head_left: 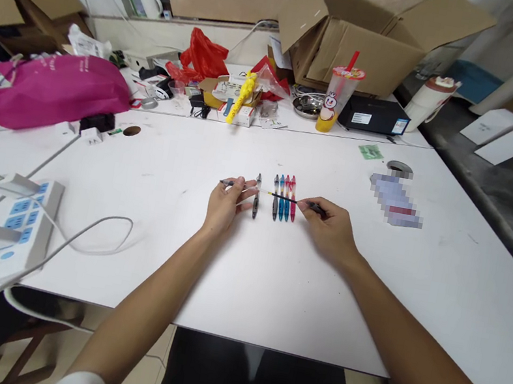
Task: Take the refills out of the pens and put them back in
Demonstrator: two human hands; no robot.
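My left hand (223,205) is closed on a thin dark-tipped pen part (227,182), its fingers pinching near the middle of the table. Opposite it, my right hand (333,229) pinches a dark pen barrel (317,209). A slender ink refill (284,197), partly clear and partly black, stretches between the two hands. Beneath lies a row of pens: a black pen (274,207), two blue pens (285,210) and a red pen (292,211). Another black pen (255,207) lies apart, beside my left fingertips.
A white power strip (44,227) with cables is at the left, near a magenta bag (63,92). Along the back stand a drink cup (337,100), a black box (374,116) and an open cardboard box (355,50). A blurred packet (395,200) lies right.
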